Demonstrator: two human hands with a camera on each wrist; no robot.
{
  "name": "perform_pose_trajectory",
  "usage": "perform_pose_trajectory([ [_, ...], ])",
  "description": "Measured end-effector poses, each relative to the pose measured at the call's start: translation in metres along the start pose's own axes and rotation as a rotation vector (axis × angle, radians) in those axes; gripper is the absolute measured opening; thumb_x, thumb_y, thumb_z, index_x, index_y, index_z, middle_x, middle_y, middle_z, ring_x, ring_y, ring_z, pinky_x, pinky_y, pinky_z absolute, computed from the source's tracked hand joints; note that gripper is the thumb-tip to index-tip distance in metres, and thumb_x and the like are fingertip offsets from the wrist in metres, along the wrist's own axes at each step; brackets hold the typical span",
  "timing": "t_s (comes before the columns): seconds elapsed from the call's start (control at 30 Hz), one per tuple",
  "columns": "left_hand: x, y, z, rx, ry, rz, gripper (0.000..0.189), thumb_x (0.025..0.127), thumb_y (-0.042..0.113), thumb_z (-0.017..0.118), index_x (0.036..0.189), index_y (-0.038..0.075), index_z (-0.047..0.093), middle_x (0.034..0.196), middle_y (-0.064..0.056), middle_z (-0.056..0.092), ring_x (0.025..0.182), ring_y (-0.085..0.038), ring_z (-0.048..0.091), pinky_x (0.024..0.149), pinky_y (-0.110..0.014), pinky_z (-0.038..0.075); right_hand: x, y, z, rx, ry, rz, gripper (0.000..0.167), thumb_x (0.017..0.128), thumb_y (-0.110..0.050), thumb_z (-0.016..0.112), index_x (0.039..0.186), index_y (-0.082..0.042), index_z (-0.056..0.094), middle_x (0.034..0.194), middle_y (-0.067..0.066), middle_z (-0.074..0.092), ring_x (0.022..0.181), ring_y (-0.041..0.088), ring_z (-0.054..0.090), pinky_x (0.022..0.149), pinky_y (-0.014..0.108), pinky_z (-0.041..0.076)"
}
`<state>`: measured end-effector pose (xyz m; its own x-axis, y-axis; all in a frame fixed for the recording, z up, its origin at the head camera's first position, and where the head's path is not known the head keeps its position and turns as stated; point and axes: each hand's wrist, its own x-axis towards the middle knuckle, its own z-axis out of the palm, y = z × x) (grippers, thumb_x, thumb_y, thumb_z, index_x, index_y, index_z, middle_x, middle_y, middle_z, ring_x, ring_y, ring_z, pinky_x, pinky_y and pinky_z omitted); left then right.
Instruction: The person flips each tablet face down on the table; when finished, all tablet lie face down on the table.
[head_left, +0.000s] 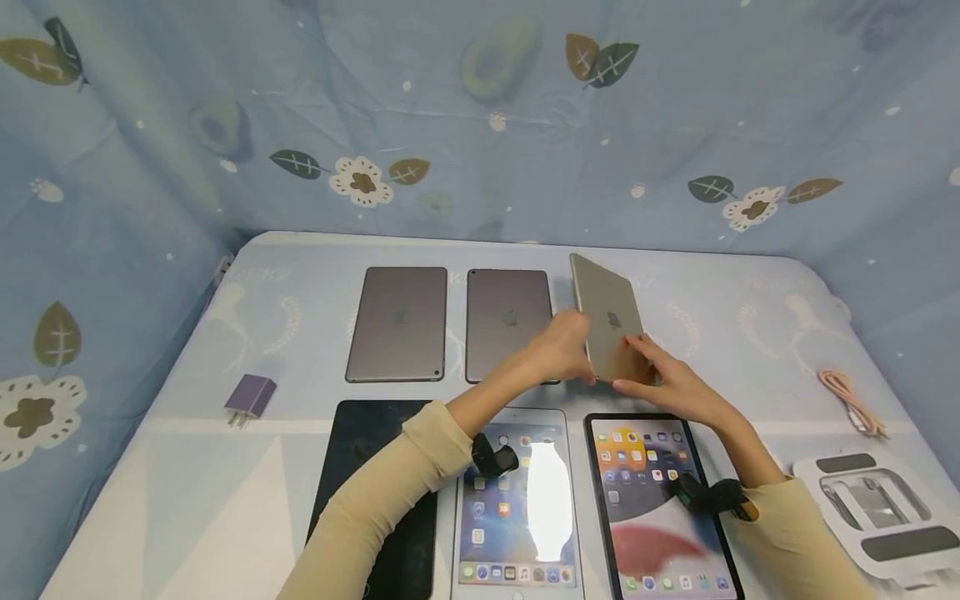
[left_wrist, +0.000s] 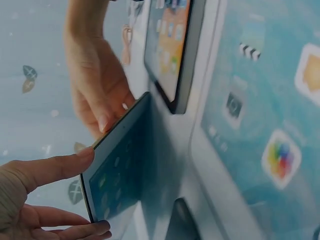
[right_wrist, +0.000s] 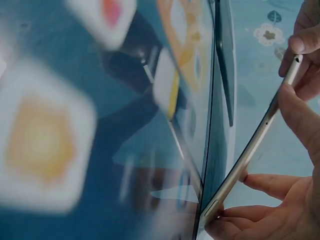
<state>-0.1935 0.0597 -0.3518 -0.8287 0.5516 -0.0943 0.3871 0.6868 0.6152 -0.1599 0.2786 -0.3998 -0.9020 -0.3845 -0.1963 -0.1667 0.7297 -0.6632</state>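
A gold tablet (head_left: pixel 609 312) with a dark apple logo stands tilted at the back of the table, back side facing the head camera. My left hand (head_left: pixel 566 346) grips it by its left edge, thumb (left_wrist: pixel 75 165) on one side and fingers curled at the other. My right hand (head_left: pixel 675 379) holds its lower right part, with a finger against the back and the thumb near the bottom edge. Its screen (left_wrist: pixel 117 165) shows app icons in the left wrist view. In the right wrist view its thin edge (right_wrist: pixel 255 142) runs slantwise between both hands.
Two grey tablets (head_left: pixel 397 325) lie face down at the back left. Nearer lie a black tablet (head_left: pixel 375 433), a white-framed lit tablet (head_left: pixel 487 500) and a black-framed lit one (head_left: pixel 637 467). A purple charger (head_left: pixel 251 396) is left; a coiled cable (head_left: pixel 851 400) and white stand (head_left: pixel 885 508) are right.
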Motion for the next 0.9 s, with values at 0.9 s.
perform_pose_trajectory([
  [0.9, 0.028, 0.004, 0.052, 0.193, -0.013, -0.023, 0.012, 0.071, 0.004, 0.076, 0.072, 0.006, 0.065, 0.084, -0.006, 0.063, 0.071, -0.013, 0.050, 0.050, -0.018, 0.042, 0.007, 0.010, -0.009, -0.282, 0.004, 0.074, 0.097, 0.081, -0.040, 0.074, 0.144, 0.016, 0.025, 0.144, 0.050, 0.010, 0.131, 0.064, 0.021, 0.101, 0.069, 0.031],
])
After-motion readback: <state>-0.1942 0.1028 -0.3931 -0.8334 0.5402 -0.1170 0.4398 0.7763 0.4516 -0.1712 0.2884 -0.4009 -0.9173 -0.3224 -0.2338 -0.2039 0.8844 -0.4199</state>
